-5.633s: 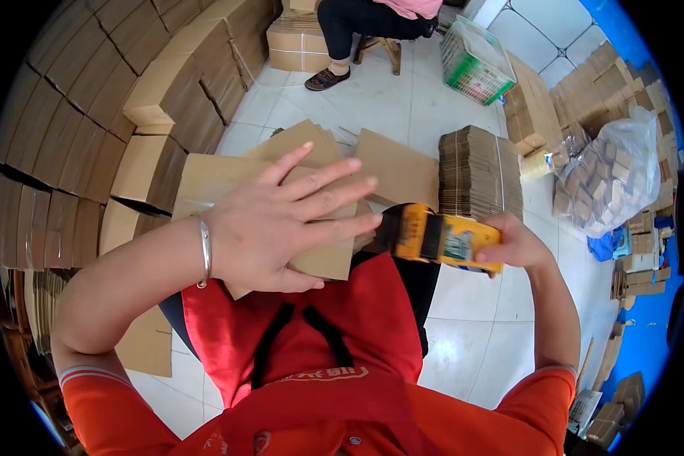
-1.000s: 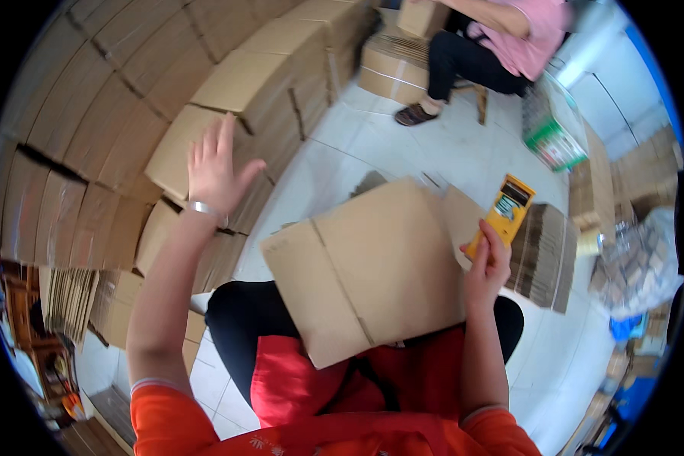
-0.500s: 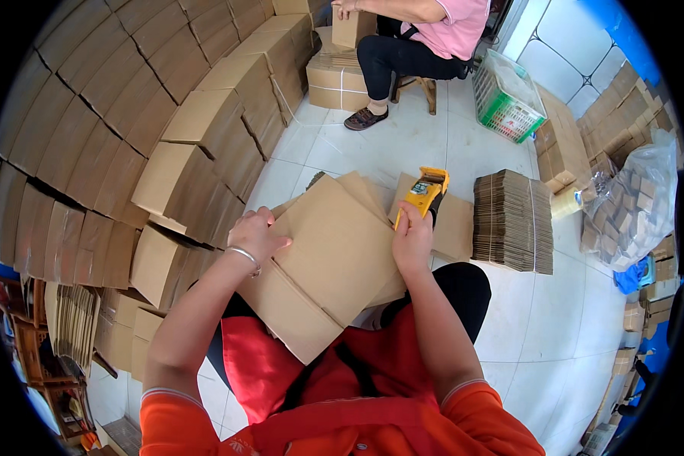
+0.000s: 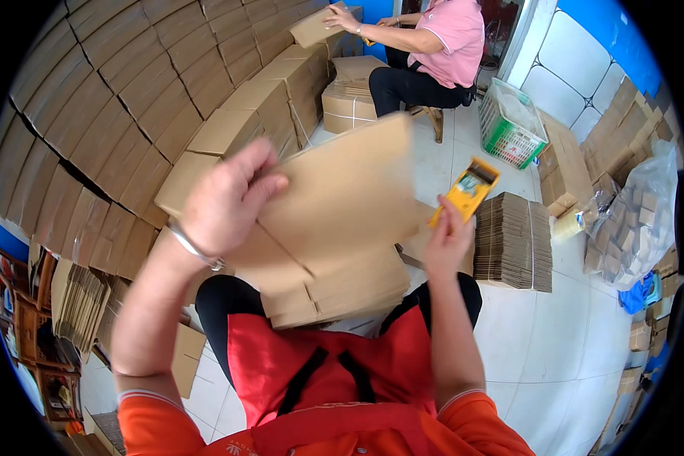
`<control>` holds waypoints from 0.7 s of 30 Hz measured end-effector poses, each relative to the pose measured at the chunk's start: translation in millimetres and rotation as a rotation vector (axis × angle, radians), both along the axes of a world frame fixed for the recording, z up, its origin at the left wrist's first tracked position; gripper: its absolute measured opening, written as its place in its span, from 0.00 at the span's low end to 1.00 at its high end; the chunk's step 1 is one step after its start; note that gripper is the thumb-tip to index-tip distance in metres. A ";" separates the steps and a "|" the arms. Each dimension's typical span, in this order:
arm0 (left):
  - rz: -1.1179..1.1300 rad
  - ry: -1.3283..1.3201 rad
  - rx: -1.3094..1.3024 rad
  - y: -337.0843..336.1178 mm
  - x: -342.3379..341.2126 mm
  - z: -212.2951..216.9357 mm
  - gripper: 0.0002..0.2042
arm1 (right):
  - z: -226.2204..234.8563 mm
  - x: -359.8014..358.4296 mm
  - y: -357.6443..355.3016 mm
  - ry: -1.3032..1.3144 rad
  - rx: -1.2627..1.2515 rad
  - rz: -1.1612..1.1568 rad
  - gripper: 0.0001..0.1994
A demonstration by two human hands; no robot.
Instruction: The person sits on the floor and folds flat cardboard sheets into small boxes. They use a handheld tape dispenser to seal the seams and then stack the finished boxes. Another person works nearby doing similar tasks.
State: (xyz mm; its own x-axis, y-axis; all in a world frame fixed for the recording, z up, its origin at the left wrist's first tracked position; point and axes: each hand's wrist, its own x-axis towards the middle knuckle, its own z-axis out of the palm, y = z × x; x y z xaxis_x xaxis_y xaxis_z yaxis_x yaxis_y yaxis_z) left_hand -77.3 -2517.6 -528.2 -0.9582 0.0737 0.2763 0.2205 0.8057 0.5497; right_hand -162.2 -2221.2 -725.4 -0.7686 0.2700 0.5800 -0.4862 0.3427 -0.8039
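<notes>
The left hand [image 4: 224,201] is up in front of the person, and its fingers [image 4: 262,156] are bent around the left edge of a flat brown cardboard box [image 4: 342,186]. The box is up in the air, tilted, above the lap and above a small pile of flat boxes [image 4: 342,285] on the knees. The right hand [image 4: 447,239] is at the right side of the box. Its fingers are closed around a yellow tape tool [image 4: 465,190] that sticks up past the box edge.

The box is big and only one hand has hold of it, at one edge. It could flop over or slip out and drop onto the pile or the white tile floor [image 4: 555,342]. The right hand is busy with the tape tool, so it cannot grab the box well. The tool could bump the cardboard and dent it, or the tool could fall. The pile on the knees looks a bit crooked, so a push from the box could make it slide off. A tied bundle of cardboard [image 4: 513,243] stands just beside the right knee. Another person [image 4: 433,45] sits well apart, folding a box too.
</notes>
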 end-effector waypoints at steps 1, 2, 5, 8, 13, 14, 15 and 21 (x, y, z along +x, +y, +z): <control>-0.072 0.027 -0.042 3.7 5.5 23.4 0.06 | 22.2 0.7 9.2 0.031 0.024 0.045 0.12; -0.152 -0.001 -0.072 10.3 7.3 34.6 0.06 | 44.1 3.8 20.7 -0.009 0.032 0.091 0.12; -0.572 0.332 -0.321 3.6 -13.2 14.5 0.08 | 107.9 3.5 40.6 -0.175 0.134 0.305 0.09; -0.525 0.340 -0.337 7.3 -13.7 -29.7 0.09 | 119.8 6.2 46.3 -0.409 0.217 0.591 0.08; -0.390 0.384 -0.260 -1.8 -6.0 -46.6 0.08 | 137.3 42.9 18.3 -0.614 0.224 0.874 0.09; -0.362 0.357 -0.218 -3.8 -5.2 -50.9 0.07 | 145.2 47.1 14.0 -0.625 0.276 0.911 0.11; -0.336 0.332 -0.183 -5.9 -3.5 -52.1 0.07 | 149.4 50.2 9.3 -0.631 0.322 0.949 0.13; 0.153 0.472 -0.067 -1.6 -3.5 -64.9 0.09 | 148.9 50.2 -10.3 -0.757 0.438 1.054 0.23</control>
State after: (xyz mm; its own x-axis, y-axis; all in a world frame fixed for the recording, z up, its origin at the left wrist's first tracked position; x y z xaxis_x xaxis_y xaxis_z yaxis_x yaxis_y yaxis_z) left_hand -80.8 -2519.1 -593.0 -0.7309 -0.0259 0.6820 0.3092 0.8783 0.3647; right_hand -112.1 -2231.5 -576.5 -0.6581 -0.7300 -0.1845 -0.1665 0.3801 -0.9099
